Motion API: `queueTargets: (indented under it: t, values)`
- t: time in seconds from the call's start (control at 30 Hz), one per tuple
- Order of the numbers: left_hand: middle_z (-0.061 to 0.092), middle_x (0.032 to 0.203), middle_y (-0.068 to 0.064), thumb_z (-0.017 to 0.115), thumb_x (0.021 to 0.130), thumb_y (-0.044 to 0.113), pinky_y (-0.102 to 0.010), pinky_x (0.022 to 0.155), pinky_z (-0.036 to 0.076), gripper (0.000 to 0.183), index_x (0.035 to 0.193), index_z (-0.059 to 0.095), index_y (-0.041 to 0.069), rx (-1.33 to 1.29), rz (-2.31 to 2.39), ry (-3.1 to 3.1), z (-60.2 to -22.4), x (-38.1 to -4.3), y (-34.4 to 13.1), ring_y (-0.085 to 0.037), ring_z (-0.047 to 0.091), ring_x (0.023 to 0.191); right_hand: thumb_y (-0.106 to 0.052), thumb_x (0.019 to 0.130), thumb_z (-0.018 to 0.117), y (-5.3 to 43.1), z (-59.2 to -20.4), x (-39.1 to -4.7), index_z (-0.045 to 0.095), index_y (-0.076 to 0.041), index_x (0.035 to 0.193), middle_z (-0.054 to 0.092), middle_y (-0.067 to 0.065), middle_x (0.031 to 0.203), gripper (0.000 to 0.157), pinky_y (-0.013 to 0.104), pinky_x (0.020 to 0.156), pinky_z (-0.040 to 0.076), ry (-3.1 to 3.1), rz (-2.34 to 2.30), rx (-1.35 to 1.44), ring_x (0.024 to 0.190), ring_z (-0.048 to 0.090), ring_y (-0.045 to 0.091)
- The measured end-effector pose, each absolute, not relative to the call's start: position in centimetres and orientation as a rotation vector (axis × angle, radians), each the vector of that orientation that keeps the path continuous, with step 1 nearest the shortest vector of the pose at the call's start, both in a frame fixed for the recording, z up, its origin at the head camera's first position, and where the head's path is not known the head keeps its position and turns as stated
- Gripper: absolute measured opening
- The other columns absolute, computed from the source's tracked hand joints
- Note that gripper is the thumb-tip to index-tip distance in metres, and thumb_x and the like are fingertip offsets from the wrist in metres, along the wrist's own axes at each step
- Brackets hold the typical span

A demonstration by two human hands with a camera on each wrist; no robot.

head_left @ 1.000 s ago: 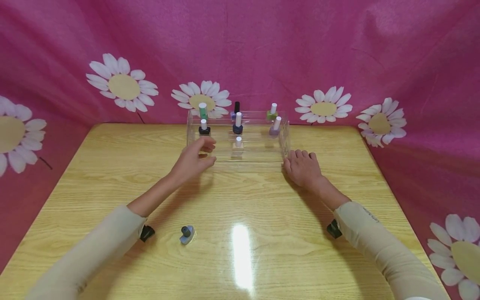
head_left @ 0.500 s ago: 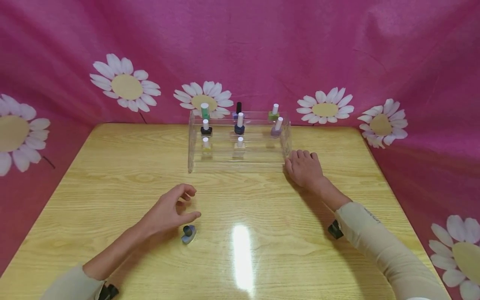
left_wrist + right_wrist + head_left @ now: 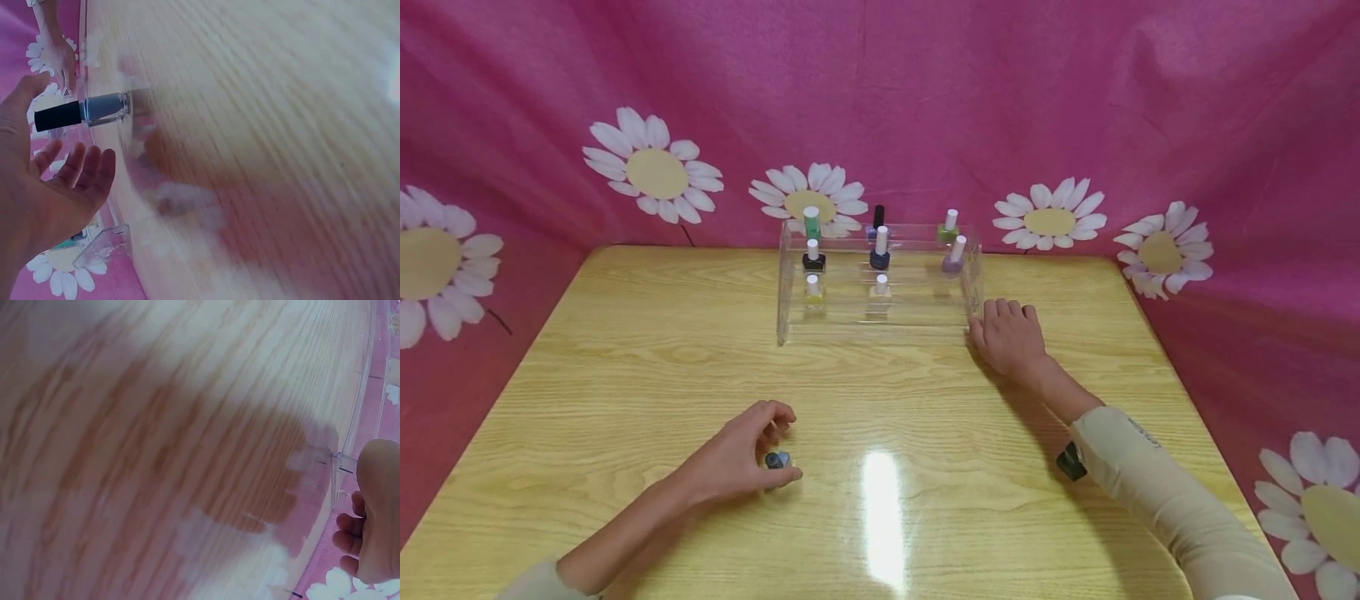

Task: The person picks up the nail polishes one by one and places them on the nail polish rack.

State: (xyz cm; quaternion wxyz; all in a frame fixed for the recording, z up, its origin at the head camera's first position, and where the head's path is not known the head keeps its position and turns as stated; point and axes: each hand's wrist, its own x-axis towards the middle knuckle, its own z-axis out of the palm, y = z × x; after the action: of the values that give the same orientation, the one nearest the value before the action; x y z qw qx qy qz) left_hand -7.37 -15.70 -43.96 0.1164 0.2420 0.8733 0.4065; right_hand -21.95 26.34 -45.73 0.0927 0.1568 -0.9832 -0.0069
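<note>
On the wooden table stands a nail polish bottle (image 3: pixel 783 459) with grey-blue polish and a black cap (image 3: pixel 58 117). My left hand (image 3: pixel 730 457) surrounds it loosely, thumb on one side and bent fingers on the other. In the left wrist view, gaps separate the bottle from the thumb and fingers. A clear acrylic stepped display stand (image 3: pixel 783 300) is at the back of the table. At its front right corner, my right hand (image 3: pixel 1011 340) holds the edge, thumb against it and fingers curled; the exact contact is partly hidden.
Several nail polish bottles stand on the stand's tiers: a green one (image 3: pixel 812 225), a black one (image 3: pixel 814 260), a navy one (image 3: pixel 880 258), a lilac one (image 3: pixel 953 262) and a yellow one (image 3: pixel 814 292) among them. A pink daisy-print cloth (image 3: pixel 880 100) hangs behind the table (image 3: pixel 700 350).
My left hand has come back from the stand's lower left, where a yellow bottle now shows, and lowered around the grey-blue bottle. My right hand has stayed at the stand's corner.
</note>
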Motion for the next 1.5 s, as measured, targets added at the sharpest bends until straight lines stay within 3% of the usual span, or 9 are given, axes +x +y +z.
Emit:
queueTargets:
  t: [0.27,0.53,0.93,1.27,1.5]
  values:
    - [0.050,0.094,0.004,0.085,0.079,0.022,-0.027,0.070,0.045,0.044,0.108,0.052,0.012,0.770,1.074,2.538,-43.9,-6.6,-16.1,-0.012,0.049,0.081,-0.031,0.105,0.040,26.4,-45.8,-22.2,0.044,0.000,0.085,0.045,0.014,0.079,0.037,0.052,0.076,0.038,-2.886,-0.025,0.489,0.081,0.050,0.039]
    - [0.055,0.089,0.006,0.077,0.082,0.005,-0.026,0.067,0.046,0.035,0.107,0.053,0.012,0.790,1.105,2.507,-44.2,-6.6,-16.3,-0.010,0.051,0.076,-0.033,0.107,0.035,26.5,-45.4,-22.2,0.043,0.000,0.087,0.045,0.014,0.082,0.040,0.052,0.079,0.038,-2.960,-0.057,0.494,0.084,0.050,0.038]
    - [0.056,0.086,0.006,0.076,0.083,0.003,-0.025,0.063,0.043,0.024,0.098,0.060,0.013,0.692,1.249,2.520,-45.4,-7.3,-15.9,-0.011,0.049,0.072,-0.028,0.106,0.036,26.9,-45.0,-22.5,0.042,-0.003,0.080,0.044,0.012,0.075,0.036,0.050,0.073,0.037,-2.912,-0.066,0.582,0.077,0.050,0.036]
    - [0.059,0.095,0.006,0.073,0.086,0.005,-0.030,0.077,0.048,0.021,0.104,0.065,0.013,0.719,1.221,2.539,-45.1,-9.1,-14.6,-0.016,0.054,0.084,-0.028,0.105,0.036,26.7,-44.8,-22.6,0.044,-0.001,0.083,0.045,0.013,0.079,0.035,0.050,0.076,0.037,-2.941,-0.089,0.576,0.082,0.051,0.037]
    - [0.059,0.097,0.001,0.069,0.082,-0.004,-0.032,0.075,0.049,0.024,0.103,0.064,0.006,0.777,1.282,2.508,-44.5,-11.0,-13.1,-0.019,0.053,0.085,-0.027,0.106,0.035,26.6,-44.8,-22.7,0.043,-0.002,0.084,0.045,0.013,0.080,0.035,0.050,0.078,0.037,-2.970,-0.095,0.555,0.084,0.052,0.038]
